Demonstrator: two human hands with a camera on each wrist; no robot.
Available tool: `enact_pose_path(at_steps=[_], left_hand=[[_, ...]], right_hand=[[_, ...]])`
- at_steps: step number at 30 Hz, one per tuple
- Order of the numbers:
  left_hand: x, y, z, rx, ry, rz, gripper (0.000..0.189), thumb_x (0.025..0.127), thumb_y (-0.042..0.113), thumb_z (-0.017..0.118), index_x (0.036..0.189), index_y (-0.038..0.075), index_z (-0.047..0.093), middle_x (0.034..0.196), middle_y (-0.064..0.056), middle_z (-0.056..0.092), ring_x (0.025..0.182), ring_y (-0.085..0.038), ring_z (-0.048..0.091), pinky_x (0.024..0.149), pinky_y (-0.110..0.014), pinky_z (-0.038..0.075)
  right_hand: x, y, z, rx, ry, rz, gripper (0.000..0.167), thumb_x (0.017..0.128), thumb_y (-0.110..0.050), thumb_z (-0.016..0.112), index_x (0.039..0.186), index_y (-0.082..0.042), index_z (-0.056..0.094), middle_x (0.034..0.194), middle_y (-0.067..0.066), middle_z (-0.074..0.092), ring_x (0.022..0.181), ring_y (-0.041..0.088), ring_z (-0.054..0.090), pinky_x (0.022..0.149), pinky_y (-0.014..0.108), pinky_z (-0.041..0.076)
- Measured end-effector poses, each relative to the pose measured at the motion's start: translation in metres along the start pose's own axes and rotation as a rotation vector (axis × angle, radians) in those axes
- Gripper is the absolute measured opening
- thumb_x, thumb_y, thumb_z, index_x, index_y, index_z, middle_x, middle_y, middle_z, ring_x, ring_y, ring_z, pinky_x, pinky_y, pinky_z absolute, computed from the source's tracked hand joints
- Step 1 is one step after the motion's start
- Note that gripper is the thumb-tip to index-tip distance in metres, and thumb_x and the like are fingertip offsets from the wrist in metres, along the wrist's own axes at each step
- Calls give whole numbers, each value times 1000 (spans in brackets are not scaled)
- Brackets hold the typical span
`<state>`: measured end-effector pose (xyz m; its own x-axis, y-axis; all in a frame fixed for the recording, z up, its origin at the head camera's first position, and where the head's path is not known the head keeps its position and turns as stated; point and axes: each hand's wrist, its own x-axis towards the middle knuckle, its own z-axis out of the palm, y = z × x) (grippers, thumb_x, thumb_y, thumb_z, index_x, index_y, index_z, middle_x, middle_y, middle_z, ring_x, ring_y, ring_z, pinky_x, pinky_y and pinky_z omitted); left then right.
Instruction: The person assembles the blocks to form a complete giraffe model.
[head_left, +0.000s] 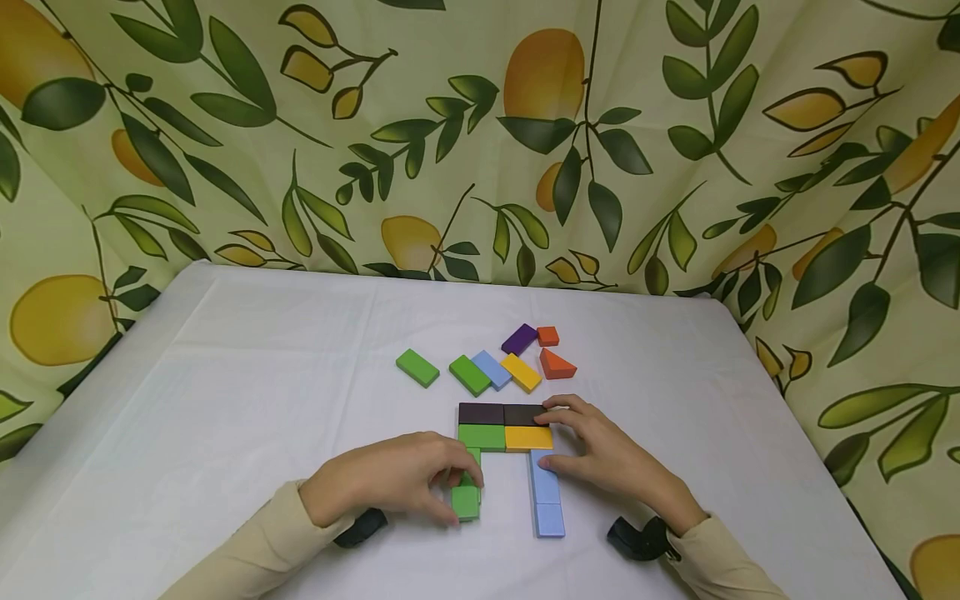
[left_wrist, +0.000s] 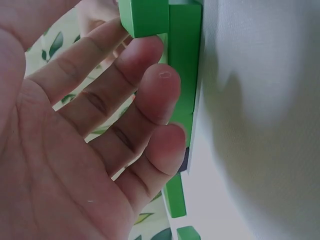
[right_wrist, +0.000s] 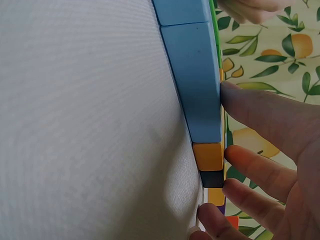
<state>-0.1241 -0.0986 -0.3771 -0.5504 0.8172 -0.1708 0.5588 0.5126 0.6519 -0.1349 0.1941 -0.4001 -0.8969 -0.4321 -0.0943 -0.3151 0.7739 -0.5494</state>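
Observation:
At the front left of a block figure, my left hand (head_left: 405,475) pinches a small green block (head_left: 465,502) between thumb and index finger; it overlaps the green block (left_wrist: 184,60) of the left leg. The other left fingers extend along that leg. My right hand (head_left: 607,450) has its thumb on the upper light blue block (head_left: 544,475) and fingertips at the right dark block (head_left: 522,414). A second light blue block (head_left: 550,520) continues that leg. Another dark block (head_left: 481,413) lies above a green block (head_left: 482,437), beside a yellow block (head_left: 528,437).
Loose blocks lie behind the figure: two green blocks (head_left: 417,368), a light blue block (head_left: 492,370), a yellow block (head_left: 521,372), a purple block (head_left: 519,339), a small orange block (head_left: 548,336) and an orange triangle (head_left: 557,364). A white cloth (head_left: 247,375) covers the table before a patterned curtain (head_left: 450,167).

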Motion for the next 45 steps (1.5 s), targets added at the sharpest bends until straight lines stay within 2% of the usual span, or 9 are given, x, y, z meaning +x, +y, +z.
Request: enact_pose_path(at_steps=[13,18,25,29,39,45], left_hand=[[0,9,4,44,-40,14,31,78,26,85,105,22,71,78,13,56,74,0,50,69,-13,43],[0,8,7,71,-35,19,30,78,26,85,104,21,71,75,14,54,72,2,48,69,-12,42],[1,6,9,57,-37,12,33,78,25,85,108,22,72,68,14,52,64,5,45,65,-12,42],[1,5,8,45,-36,11,34,78,24,85,110,23,73,68,15,52,64,5,45,64,-12,42],[2,3,10,38,-53,32,25,80,19,82,103,25,76,67,17,50,63,7,45,63,-10,42],[0,3,5,40,-32,9,32,81,24,82,112,25,74,75,16,54,71,4,49,70,-13,44]], right_hand=[[1,0,1,6,-3,8,51,81,-35,81,126,-15,67,143,7,51,132,34,47,108,58,43],[1,0,1,5,-3,7,50,81,-33,81,126,-15,67,143,8,51,132,33,48,108,57,44],[1,1,-1,-1,0,2,50,82,-35,81,126,-16,67,143,8,51,131,34,48,107,57,44],[1,0,-1,1,-1,4,50,82,-36,81,126,-16,67,142,8,51,131,34,48,107,58,44],[0,0,-1,4,-1,-1,50,82,-36,81,126,-16,67,142,8,51,131,34,48,107,58,44],[0,0,-1,4,-1,4,50,82,-36,81,126,-15,67,142,8,51,131,34,48,107,58,44]])
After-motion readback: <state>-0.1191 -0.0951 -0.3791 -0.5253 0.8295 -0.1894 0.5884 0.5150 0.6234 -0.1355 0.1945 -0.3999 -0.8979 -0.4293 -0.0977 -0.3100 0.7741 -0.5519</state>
